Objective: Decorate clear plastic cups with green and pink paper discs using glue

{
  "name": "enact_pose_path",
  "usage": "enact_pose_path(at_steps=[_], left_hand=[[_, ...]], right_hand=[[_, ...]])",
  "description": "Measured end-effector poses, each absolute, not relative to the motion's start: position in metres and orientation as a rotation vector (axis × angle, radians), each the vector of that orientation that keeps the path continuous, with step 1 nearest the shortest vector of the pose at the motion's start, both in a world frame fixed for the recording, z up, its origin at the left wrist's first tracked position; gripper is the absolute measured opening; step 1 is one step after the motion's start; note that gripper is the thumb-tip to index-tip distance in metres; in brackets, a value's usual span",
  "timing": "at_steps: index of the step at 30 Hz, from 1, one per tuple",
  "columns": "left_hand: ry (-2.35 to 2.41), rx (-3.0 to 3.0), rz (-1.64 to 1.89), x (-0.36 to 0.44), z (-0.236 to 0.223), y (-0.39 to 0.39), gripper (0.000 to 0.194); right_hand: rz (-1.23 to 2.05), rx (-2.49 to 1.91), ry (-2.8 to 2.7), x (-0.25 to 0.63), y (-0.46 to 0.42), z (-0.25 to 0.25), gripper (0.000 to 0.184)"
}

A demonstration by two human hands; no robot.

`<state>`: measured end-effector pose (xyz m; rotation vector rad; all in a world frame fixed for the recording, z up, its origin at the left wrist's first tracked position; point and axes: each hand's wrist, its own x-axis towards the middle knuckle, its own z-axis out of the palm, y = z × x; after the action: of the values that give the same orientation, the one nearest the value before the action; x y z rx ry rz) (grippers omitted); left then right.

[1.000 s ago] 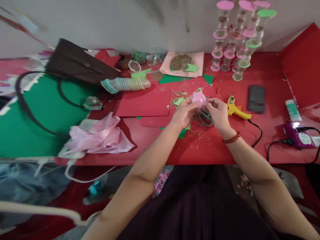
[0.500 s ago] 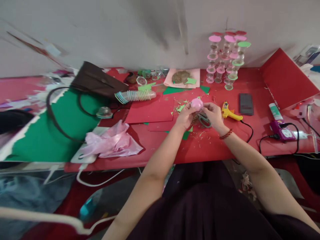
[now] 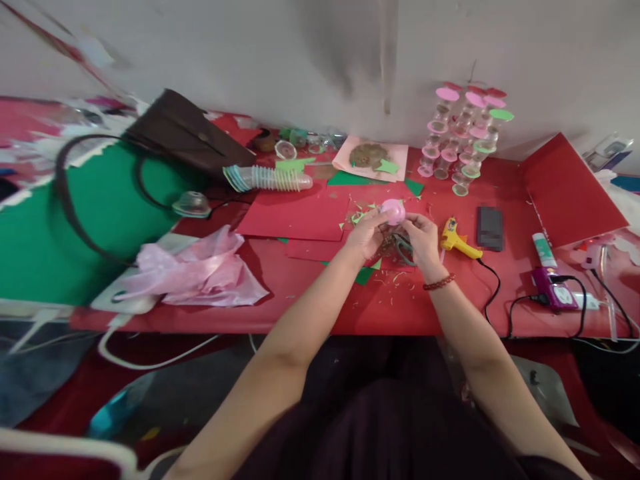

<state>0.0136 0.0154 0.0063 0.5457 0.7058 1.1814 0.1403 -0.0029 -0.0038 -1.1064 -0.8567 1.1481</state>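
A small round piece with a pink disc-like face (image 3: 393,211) is held above the red tabletop, probably a plastic cup with pink paper on it. Fingers of my left hand (image 3: 369,233) are closed round its left side. At its lower right edge, my right hand (image 3: 421,235) pinches with thumb and fingertips. Scissors with grey-green handles (image 3: 403,249) lie below my hands, partly hidden. Green paper scraps (image 3: 359,217) are scattered around them. Just right of my right hand lies a yellow glue gun (image 3: 457,241).
Stacked plastic cups (image 3: 267,179) lie left of centre beside red paper sheets (image 3: 295,217). A pink plastic bag (image 3: 200,270) and a dark handbag (image 3: 190,133) are further left. Towers of joined cups (image 3: 465,140) stand at the back right. Cords trail from a purple socket (image 3: 556,290).
The view has shifted a little. Both hands stay together at the pink-faced piece, which has tilted slightly. My right hand sits slightly lower along its edge.
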Motion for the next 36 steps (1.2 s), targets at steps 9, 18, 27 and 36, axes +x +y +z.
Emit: enact_pose_path(at_steps=[9, 18, 27, 36], left_hand=[[0.697, 0.616, 1.142, 0.007, 0.008, 0.015, 0.045], [0.743, 0.550, 1.135, 0.001, 0.012, 0.013, 0.040], [0.748, 0.613, 1.107, -0.001, 0.024, 0.008, 0.037], [0.721, 0.617, 1.126, -0.001, 0.025, 0.008, 0.039]], right_hand=[[1.167, -1.074, -0.835, 0.143, -0.002, 0.000, 0.011], [1.133, -1.188, -0.973, 0.142, 0.001, -0.008, 0.010], [1.069, -1.177, -1.052, 0.142, 0.001, -0.007, 0.014], [1.058, -1.136, -0.992, 0.142, -0.002, -0.002, 0.012]])
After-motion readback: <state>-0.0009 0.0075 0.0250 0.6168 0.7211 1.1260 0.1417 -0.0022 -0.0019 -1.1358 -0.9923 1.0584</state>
